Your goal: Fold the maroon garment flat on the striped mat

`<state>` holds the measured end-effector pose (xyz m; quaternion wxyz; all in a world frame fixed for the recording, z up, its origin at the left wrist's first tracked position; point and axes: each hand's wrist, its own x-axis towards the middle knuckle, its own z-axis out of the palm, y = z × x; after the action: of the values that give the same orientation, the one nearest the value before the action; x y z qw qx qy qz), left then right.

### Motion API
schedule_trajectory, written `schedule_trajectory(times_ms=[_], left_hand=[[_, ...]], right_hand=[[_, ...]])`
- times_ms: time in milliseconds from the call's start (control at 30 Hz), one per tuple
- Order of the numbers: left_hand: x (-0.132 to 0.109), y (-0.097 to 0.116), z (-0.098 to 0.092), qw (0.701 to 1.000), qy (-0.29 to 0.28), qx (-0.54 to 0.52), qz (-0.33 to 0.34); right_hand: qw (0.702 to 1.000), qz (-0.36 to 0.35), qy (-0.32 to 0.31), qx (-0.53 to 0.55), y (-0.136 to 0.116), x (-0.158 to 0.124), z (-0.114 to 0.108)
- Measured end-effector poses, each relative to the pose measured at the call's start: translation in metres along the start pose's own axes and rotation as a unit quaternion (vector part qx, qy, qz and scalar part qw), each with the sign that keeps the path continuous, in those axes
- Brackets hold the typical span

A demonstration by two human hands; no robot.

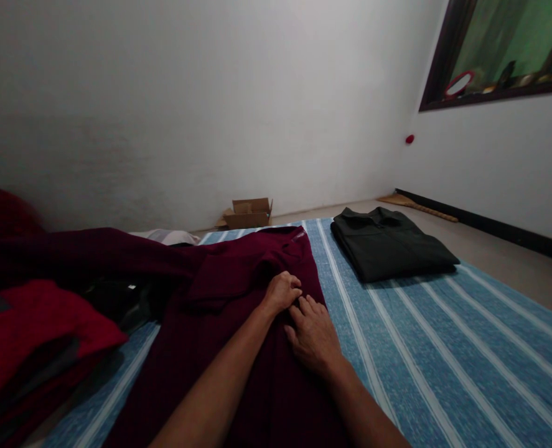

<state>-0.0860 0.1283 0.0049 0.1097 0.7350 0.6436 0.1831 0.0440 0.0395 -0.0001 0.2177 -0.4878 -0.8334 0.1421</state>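
Observation:
A maroon long-sleeved top [210,361] lies spread on the bed, one sleeve stretching out to the left. My left hand [281,291] rests on its upper part, fingers curled down and closed on the fabric. Just beside it, nearer to me, my right hand [313,333] lies on the same cloth with its fingers apart. The two hands almost touch at the fingertips. To the right sits a folded dark green collared garment [390,246], apart from both hands.
A blue sheet with white stripes [425,330] covers the bed. Red and dark clothes [46,336] are heaped at the left. Beyond the bed's far edge stand an open cardboard box [247,214] and a broom [416,204] on the floor. A wall [187,112] rises behind.

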Motion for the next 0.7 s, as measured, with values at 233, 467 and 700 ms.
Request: schedule_trajectory(times_ms=[233, 467, 700], left_hand=[[-0.002, 0.003, 0.001, 0.999, -0.002, 0.039, 0.032], [-0.001, 0.011, -0.003, 0.993, -0.020, 0.091, 0.070], [0.000, 0.015, -0.006, 0.993, -0.029, 0.078, 0.087]], right_hand=[[1.000, -0.001, 0.006, -0.003, 0.001, 0.001, 0.003], [1.000, -0.004, 0.011, 0.005, 0.001, 0.000, 0.002], [1.000, -0.004, 0.009, 0.003, 0.002, 0.000, 0.003]])
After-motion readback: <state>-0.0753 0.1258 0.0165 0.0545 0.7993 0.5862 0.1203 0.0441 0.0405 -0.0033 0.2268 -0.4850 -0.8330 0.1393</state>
